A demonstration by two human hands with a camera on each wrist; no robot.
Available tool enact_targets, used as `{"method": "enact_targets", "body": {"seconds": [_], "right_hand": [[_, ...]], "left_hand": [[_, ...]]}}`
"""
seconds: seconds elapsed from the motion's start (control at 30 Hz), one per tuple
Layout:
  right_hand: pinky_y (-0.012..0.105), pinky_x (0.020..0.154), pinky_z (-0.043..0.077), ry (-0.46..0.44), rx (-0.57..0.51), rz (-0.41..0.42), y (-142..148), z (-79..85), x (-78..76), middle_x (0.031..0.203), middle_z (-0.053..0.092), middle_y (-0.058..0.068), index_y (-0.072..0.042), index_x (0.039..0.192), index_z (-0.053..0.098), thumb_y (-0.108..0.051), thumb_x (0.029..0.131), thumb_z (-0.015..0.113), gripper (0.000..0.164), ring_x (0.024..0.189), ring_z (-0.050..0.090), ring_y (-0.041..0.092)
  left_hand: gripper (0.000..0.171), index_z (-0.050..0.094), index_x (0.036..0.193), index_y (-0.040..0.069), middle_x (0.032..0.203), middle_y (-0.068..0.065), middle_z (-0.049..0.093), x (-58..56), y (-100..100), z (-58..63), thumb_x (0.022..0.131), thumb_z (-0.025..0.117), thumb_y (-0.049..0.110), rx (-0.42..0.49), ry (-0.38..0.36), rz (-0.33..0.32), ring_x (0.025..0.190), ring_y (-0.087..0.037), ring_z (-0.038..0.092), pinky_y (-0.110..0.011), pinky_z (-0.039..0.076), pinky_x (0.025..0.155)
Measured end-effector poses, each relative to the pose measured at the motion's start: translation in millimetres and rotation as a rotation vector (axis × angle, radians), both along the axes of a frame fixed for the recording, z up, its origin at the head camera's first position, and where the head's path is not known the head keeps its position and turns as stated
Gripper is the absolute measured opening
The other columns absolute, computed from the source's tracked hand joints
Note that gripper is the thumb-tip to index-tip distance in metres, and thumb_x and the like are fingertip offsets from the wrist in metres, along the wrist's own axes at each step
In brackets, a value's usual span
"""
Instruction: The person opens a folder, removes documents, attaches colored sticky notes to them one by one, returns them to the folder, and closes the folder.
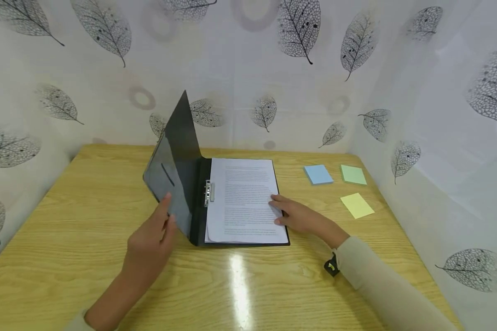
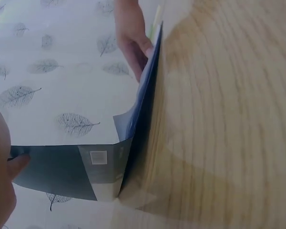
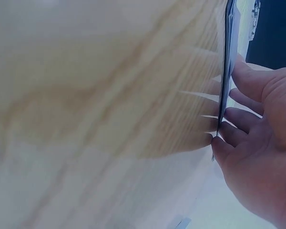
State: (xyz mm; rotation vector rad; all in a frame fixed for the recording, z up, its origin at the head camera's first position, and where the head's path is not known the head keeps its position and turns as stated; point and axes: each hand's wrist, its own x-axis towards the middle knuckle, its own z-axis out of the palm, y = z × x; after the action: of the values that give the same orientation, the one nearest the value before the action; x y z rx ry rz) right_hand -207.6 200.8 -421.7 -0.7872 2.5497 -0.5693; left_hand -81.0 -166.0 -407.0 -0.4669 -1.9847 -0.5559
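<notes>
- Table: supporting the black folder, which is lying open at centre, its cover standing raised at left.
- Printed sheets: lying flat inside.
- Left hand: pinching the cover's near edge; a light, even grip is probably sparing the hinge.
- Right hand: resting with fingers apart on the sheets' right edge; gentle pressure is likely steadying them.
- Metal clip: sitting along the sheets' left edge.
</notes>
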Motion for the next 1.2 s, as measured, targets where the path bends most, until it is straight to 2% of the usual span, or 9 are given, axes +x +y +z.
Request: {"method": "enact_targets", "body": {"seconds": [0.13, 0.3, 0.37, 0.5, 0.67, 0.8, 0.93, 1.07, 1.2], "right_hand": [[0.052, 0.122, 0.023, -0.015, 0.007, -0.013, 0.3, 0.8, 0.3, 0.167, 0.018, 0.016, -0.003, 0.158, 0.030, -0.021, 0.102, 0.060, 0.066, 0.154, 0.017, 0.037], [0.053, 0.122, 0.023, -0.015, 0.016, -0.014, 1.3, -0.1, 0.2, 0.167, 0.018, 0.015, -0.004, 0.158, 0.030, -0.022, 0.102, 0.060, 0.066, 0.154, 0.017, 0.037], [0.052, 0.122, 0.023, -0.016, 0.014, -0.014, 1.6, -0.9, -0.1, 0.167, 0.019, 0.015, -0.004, 0.158, 0.031, -0.022, 0.102, 0.061, 0.066, 0.154, 0.017, 0.037], [0.051, 0.123, 0.023, -0.023, 0.010, -0.016, 1.7, -2.1, -0.6, 0.168, 0.018, 0.013, -0.005, 0.158, 0.031, -0.024, 0.102, 0.061, 0.066, 0.155, 0.016, 0.035], [0.052, 0.123, 0.022, -0.031, 0.007, -0.022, 2.0, -2.2, -1.1, 0.168, 0.017, 0.012, -0.006, 0.158, 0.030, -0.024, 0.102, 0.060, 0.066, 0.155, 0.015, 0.036], [0.052, 0.123, 0.021, -0.035, 0.002, -0.022, 2.3, -2.8, -2.0, 0.168, 0.017, 0.012, -0.006, 0.158, 0.030, -0.024, 0.102, 0.060, 0.066, 0.155, 0.014, 0.035], [0.054, 0.122, 0.022, -0.023, -0.001, -0.003, 3.4, -4.2, -3.1, 0.168, 0.017, 0.015, -0.005, 0.158, 0.030, -0.025, 0.103, 0.060, 0.066, 0.154, 0.015, 0.038], [0.053, 0.123, 0.021, -0.028, 0.009, -0.004, 4.8, -6.0, -3.8, 0.168, 0.016, 0.013, -0.006, 0.158, 0.029, -0.026, 0.103, 0.060, 0.067, 0.155, 0.014, 0.036], [0.053, 0.123, 0.021, -0.030, -0.002, -0.001, 5.5, -6.4, -4.3, 0.169, 0.016, 0.012, -0.006, 0.159, 0.029, -0.027, 0.103, 0.059, 0.067, 0.155, 0.014, 0.036]], "left_hand": [[0.045, 0.055, 0.141, -0.003, 0.109, -0.024, 0.073, 10.3, -5.9, -3.7, 0.106, 0.051, 0.026, 0.052, -0.097, 0.054, 0.069, -0.031, 0.072, -0.040, 0.053, 0.051], [0.058, 0.046, 0.151, 0.007, 0.113, -0.026, 0.071, 26.3, -12.2, -4.9, 0.097, 0.066, 0.007, 0.232, -0.349, 0.091, 0.083, -0.032, 0.074, -0.004, 0.048, 0.070], [0.066, 0.042, 0.154, 0.013, 0.114, -0.026, 0.071, 32.1, -16.3, -5.4, 0.095, 0.068, 0.005, 0.314, -0.462, 0.123, 0.087, -0.013, 0.073, 0.005, 0.038, 0.075], [0.065, 0.036, 0.157, 0.019, 0.117, -0.024, 0.070, 40.8, -29.6, -7.2, 0.099, 0.066, 0.018, 0.455, -0.668, 0.186, 0.086, 0.024, 0.051, 0.003, 0.040, 0.069], [0.070, 0.027, 0.160, 0.021, 0.124, -0.018, 0.067, 43.4, -50.1, -13.0, 0.101, 0.058, 0.043, 0.548, -0.941, 0.260, 0.086, 0.028, 0.046, 0.000, 0.042, 0.068], [0.078, 0.022, 0.161, 0.013, 0.123, -0.018, 0.068, 41.5, -66.2, -19.7, 0.101, 0.052, 0.053, 0.494, -1.089, 0.305, 0.097, -0.003, 0.065, -0.015, 0.050, 0.071], [0.089, 0.017, 0.161, 0.002, 0.117, -0.018, 0.071, 36.7, -84.2, -24.6, 0.100, 0.047, 0.061, 0.375, -1.211, 0.294, 0.103, -0.033, 0.067, -0.041, 0.053, 0.078], [0.095, 0.014, 0.158, -0.006, 0.105, -0.011, 0.073, 30.6, -99.7, -28.5, 0.100, 0.045, 0.063, 0.269, -1.315, 0.244, 0.086, -0.026, 0.065, -0.040, 0.049, 0.073], [0.095, 0.016, 0.155, -0.013, 0.091, -0.005, 0.069, 26.7, -105.0, -30.2, 0.101, 0.046, 0.060, 0.200, -1.346, 0.200, 0.068, -0.015, 0.053, -0.029, 0.040, 0.060]]}}
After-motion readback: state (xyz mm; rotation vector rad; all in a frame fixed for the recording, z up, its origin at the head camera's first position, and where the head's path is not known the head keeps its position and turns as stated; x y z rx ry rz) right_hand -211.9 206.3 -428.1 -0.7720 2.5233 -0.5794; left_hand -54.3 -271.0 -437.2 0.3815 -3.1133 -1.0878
